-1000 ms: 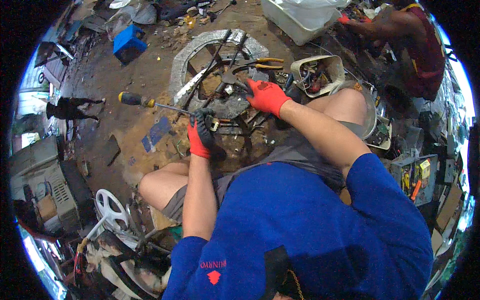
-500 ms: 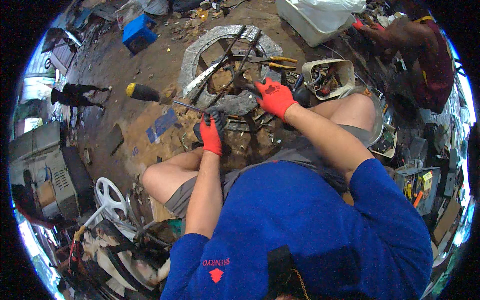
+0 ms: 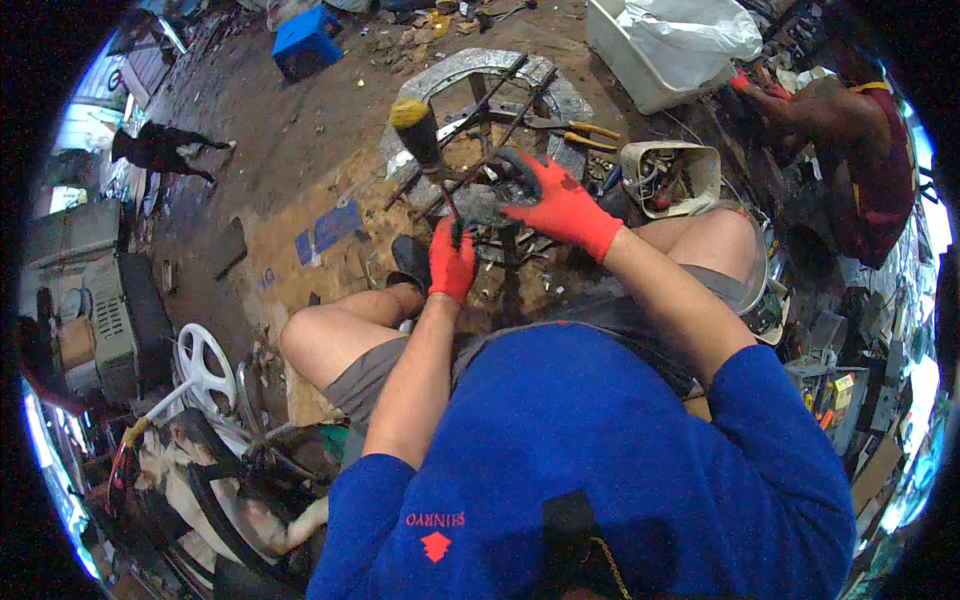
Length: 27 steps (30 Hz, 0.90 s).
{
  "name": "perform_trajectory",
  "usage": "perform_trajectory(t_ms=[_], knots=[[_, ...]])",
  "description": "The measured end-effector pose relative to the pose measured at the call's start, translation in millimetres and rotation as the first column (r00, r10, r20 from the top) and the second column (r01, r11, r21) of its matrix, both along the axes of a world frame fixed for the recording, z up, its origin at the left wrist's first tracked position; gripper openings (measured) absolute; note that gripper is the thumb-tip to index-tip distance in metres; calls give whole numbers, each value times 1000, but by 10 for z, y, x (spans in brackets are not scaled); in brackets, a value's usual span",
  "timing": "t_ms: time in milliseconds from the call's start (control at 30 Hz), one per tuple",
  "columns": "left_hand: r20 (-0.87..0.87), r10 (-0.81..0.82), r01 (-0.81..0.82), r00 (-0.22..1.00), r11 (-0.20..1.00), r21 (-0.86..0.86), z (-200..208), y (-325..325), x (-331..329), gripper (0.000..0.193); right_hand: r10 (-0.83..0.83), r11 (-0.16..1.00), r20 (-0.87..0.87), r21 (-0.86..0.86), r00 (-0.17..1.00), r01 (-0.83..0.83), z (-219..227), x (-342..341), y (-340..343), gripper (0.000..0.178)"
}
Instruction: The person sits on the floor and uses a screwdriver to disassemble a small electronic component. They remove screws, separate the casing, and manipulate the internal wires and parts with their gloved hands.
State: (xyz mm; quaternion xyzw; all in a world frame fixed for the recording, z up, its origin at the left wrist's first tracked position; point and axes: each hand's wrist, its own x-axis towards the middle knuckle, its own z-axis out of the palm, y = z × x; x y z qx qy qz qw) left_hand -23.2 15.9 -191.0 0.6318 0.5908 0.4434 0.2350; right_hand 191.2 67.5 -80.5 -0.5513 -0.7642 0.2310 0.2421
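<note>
My left hand (image 3: 453, 268), in a red and black glove, is closed round the thin shaft of a screwdriver (image 3: 416, 132). The tool stands nearly upright, its thick black handle with a yellow end pointing up and away. My right hand (image 3: 568, 208), gloved alike, is spread just right of it, thumb and fingers apart, with nothing visible in it. Beyond both hands lies a grey metal ring-shaped frame (image 3: 425, 88) with dark rods (image 3: 530, 98) across it. Pliers (image 3: 592, 134) with yellow-orange handles rest at its right side.
A pale container of scrap parts (image 3: 712, 165) stands by my right knee. Farther back are a white tub (image 3: 640, 85) and a blue crate (image 3: 305, 42). A person (image 3: 865, 150) works at the right. A black dog (image 3: 160, 148) stands left; a white wheel (image 3: 207, 365) lies nearer.
The screwdriver has swung from lying leftward to nearly upright, my left hand now on its shaft a little farther right. My right hand has come away from the frame and spread its fingers.
</note>
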Motion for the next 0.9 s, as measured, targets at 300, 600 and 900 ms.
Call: perform_trajectory(t_ms=[300,600,900], knots=[[122,-157,179,980,965,-194,75,13,196,55,143,977,-295,-112,945,-182,-119,-373,107,21],[417,-37,172,908,941,-291,123,69,130,59,267,964,-215,41,939,-264,-51,-451,-101,24],[2,-82,82,997,988,-130,258,13,77,53,31,991,-229,-118,973,-59,56,-492,50,32]])
